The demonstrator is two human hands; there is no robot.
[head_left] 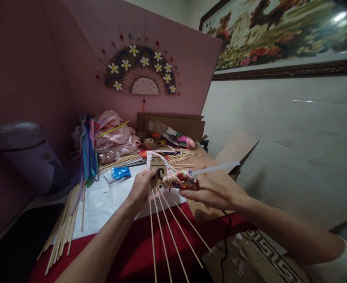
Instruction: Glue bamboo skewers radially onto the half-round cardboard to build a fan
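Over the right end of the white sheet point(92, 208), the left hand's point(142, 186) fingers pinch a cardboard piece point(158, 173) — seemingly light, stiff, best held by its rim. Thin wooden skewers point(161, 232), probably snappable, fan nearward past the sheet. At its right edge, the right hand's point(209, 192) fingers hold a floral-patterned glue gun point(181, 179).

The single view comes from the wearer's head, looking forward and down past both forearms, which enter from the lower edge and the right side. The left hand point(142, 187) and right hand point(211, 192) sit close to the lens, near mid-frame. The desk point(135, 244) spreads below and beyond them; farther back, the frame takes in the upright pink panel point(188, 55) and, at upper right, a painting point(259, 35) cut off by the edge.
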